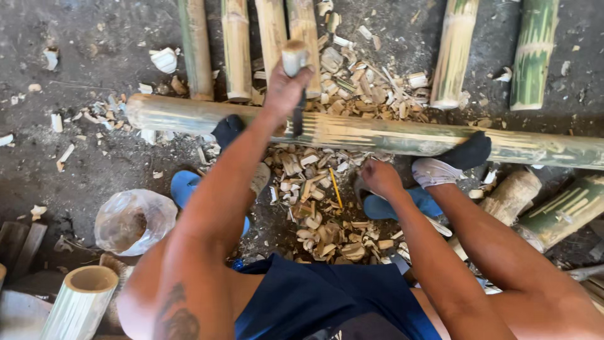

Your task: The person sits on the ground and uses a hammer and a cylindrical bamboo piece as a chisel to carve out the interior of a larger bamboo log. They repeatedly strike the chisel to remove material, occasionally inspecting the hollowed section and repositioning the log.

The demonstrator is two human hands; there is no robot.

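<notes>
Long bamboo pole (377, 135) across the middle of the frame, running from left to the right edge, pale and scraped at the left end, streaked green and yellow toward the right. Left hand (286, 88) in the upper centre, fist closed round the pale handle of a dark-bladed knife (296, 82), blade down against the pole's top. Right hand (379, 176) lower, just right of centre, fingers curled, below the pole near the ground; whether gripping anything, cannot tell. Two dark-socked feet (462, 154) pressed against the pole, blue sandals (402, 204) beneath. Heap of pale bamboo chips (314, 201) between the legs and more behind the pole. Several upright-lying bamboo lengths (236, 50) along the top edge, butting against the pole. Clear plastic bag (133, 220) at lower left, a cut hollow bamboo section (82, 299) in the bottom left corner. More green bamboo pieces (560, 214) at the right edge.
</notes>
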